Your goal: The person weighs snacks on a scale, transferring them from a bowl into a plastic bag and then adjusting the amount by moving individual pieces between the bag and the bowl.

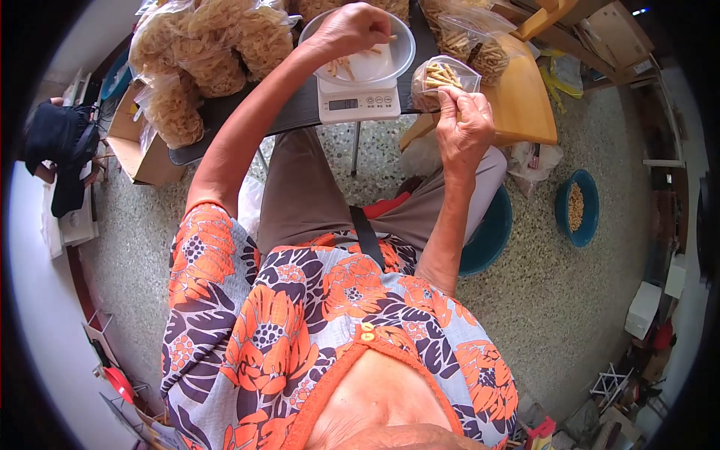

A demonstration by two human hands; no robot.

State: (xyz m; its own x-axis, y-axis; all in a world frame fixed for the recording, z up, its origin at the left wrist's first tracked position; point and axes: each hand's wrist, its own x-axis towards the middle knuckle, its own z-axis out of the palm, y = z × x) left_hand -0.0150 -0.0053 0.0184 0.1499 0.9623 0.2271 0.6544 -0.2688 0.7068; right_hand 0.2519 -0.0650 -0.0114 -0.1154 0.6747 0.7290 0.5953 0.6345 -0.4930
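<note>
Right hand: its grip is narrow. The thumb and fingers pinch the edge of the clear plastic bag.
Clear plastic bag: it is open, with thin tan sticks inside. It is by the right end of the surface, just beside the seat. I cannot tell what holds up its bottom.
Yellow-brown wooden seat: to the right of the bag, with more filled bags at its far side.
White scale: on the black surface, in front of the legs. The numbers are too small to read.
Round clear bowl: on top of the scale. A few tan sticks lie in it, toward the left side.
Left hand: over the bowl. Its grip is narrow, and the fingertips pinch a tan stick.
Big clear bags of curly tan food: in a pile on the surface, to the left of the bowl and past the scale.
Round blue-green tub: on the speckled floor, off to the right, with small tan bits inside.
</note>
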